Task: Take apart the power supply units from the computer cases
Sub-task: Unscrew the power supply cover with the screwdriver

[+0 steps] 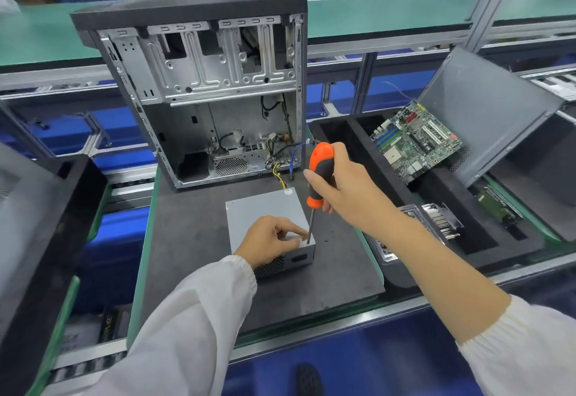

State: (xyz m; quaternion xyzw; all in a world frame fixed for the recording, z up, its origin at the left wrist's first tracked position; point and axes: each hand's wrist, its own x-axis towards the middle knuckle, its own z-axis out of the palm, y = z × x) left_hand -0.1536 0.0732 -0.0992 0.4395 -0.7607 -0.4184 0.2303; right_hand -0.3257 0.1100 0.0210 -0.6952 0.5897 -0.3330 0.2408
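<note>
Two white sleeves fill the bottom of the frame, the left sleeve [199,317] rising from lower centre, the right sleeve [530,345] from the lower right corner. Behind them, the open computer case [199,84] stands upright across the upper centre, its side panel off, bare metal bays above and loose cables [280,159] trailing out at its lower right. It stands on a dark work mat [187,240] that covers the centre of the frame. At right a black foam tray [352,146] holds a green motherboard [417,141], with a grey metal panel [486,109] leaning tilted over it. Lower in the tray lies a finned heatsink [439,221].

The grey power supply unit [261,212] lies flat on the mat, just in front of the case, in the middle of the frame, still joined to the cables. The left hand [271,240] rests on its near top edge, fingers curled, the fingertips pressing the lid beside the tool's tip. The right hand [343,187] wraps tightly round the orange and black handle of a screwdriver [318,177], held upright, its shaft meeting the unit's near right corner.
</note>
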